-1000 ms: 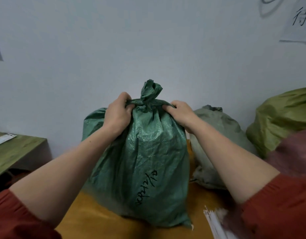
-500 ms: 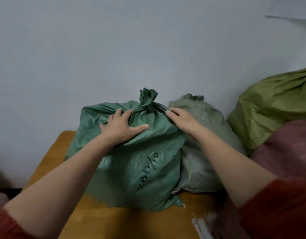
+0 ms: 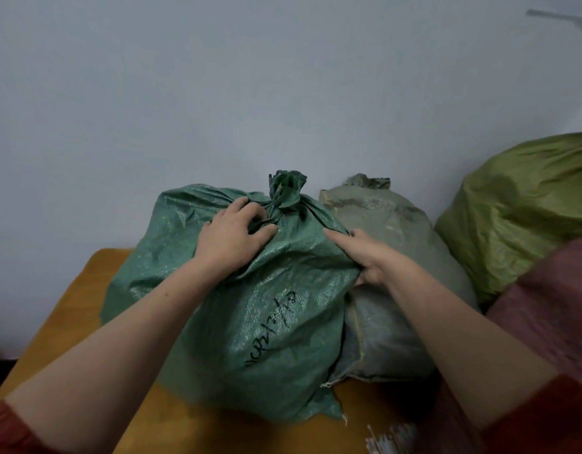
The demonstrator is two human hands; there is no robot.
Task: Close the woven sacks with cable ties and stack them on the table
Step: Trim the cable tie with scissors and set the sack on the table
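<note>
Curling into the folds just below the tied neck point(image 3: 286, 191), the fingers of the left hand point(image 3: 232, 237) are gripping the dark green sack point(image 3: 266, 322), thumb lying out across the fabric. The right hand point(image 3: 365, 257) is pressing nearly straight fingers against the sack's right shoulder, holding nothing. That sack is standing upright on the yellow table point(image 3: 70, 306), touching a grey-green sack point(image 3: 397, 257) on its right. An olive sack point(image 3: 519, 208) is sitting further right.
</note>
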